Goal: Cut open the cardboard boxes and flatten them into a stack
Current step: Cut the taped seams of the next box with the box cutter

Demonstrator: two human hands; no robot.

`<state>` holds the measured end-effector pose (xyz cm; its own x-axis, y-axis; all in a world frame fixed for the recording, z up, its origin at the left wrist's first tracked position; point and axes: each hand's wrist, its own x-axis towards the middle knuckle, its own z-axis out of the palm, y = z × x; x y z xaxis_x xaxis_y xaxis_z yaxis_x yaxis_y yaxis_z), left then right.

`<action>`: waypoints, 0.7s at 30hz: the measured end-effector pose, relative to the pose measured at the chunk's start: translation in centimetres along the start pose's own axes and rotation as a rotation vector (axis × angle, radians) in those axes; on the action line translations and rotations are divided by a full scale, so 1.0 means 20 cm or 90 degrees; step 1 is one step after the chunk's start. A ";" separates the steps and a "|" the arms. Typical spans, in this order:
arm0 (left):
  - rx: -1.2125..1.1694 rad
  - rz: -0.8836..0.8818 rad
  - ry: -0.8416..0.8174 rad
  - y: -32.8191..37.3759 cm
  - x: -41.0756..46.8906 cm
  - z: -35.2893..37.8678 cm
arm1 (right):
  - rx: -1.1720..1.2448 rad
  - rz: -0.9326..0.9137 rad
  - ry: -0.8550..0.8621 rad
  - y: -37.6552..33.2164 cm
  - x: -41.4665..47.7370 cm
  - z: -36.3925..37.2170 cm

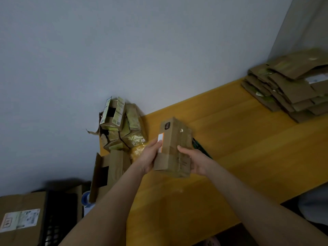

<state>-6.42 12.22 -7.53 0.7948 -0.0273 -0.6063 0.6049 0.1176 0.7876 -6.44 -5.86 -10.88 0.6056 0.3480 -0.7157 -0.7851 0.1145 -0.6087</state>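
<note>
I hold a small taped cardboard box (174, 142) above the yellow wooden table (230, 148), long side pointing away from me. My left hand (148, 158) grips its left side, thumb on a white-and-orange label. On the right side my right hand (194, 160) grips it, with the thumb lying on the taped top. A pile of unopened boxes (122, 126) sits at the table's far left corner against the wall. Flattened boxes lie in a stack (291, 87) at the far right.
A partly opened box (108, 173) leans at the table's left edge. Lower left, a larger labelled box (21, 219) stands beside a black crate (58, 219). Something dark green (200, 147) lies on the table behind the held box. A yellow object (137, 150) sits by the pile.
</note>
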 end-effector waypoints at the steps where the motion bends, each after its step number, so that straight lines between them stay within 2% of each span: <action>1: 0.050 0.035 0.040 0.00 0.00 0.01 | -0.022 -0.020 0.039 0.01 0.01 0.00; 3: 0.130 0.073 0.090 0.00 0.01 0.02 | -0.066 -0.054 0.100 0.04 0.03 0.01; 7: 0.211 0.057 0.041 -0.05 0.02 0.05 | -0.223 -0.096 0.195 0.07 0.08 0.04; 10: 0.268 0.053 0.076 -0.12 0.06 0.00 | -0.427 -0.108 0.255 0.09 0.10 0.04; 14: 0.239 0.013 0.108 -0.18 0.12 -0.09 | -0.695 -0.102 0.409 0.08 0.15 -0.08; 19: 0.269 -0.040 0.146 -0.23 0.21 -0.13 | -0.904 -0.024 0.407 0.07 0.26 -0.22; 21: 0.265 -0.071 0.167 -0.23 0.24 -0.15 | -0.963 -0.031 0.452 0.09 0.30 -0.24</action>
<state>-5.61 14.50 -14.44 0.7170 0.2401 -0.6545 0.6967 -0.2793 0.6608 -3.62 -8.10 -17.94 0.8910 -0.1392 -0.4321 -0.1967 -0.9762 -0.0912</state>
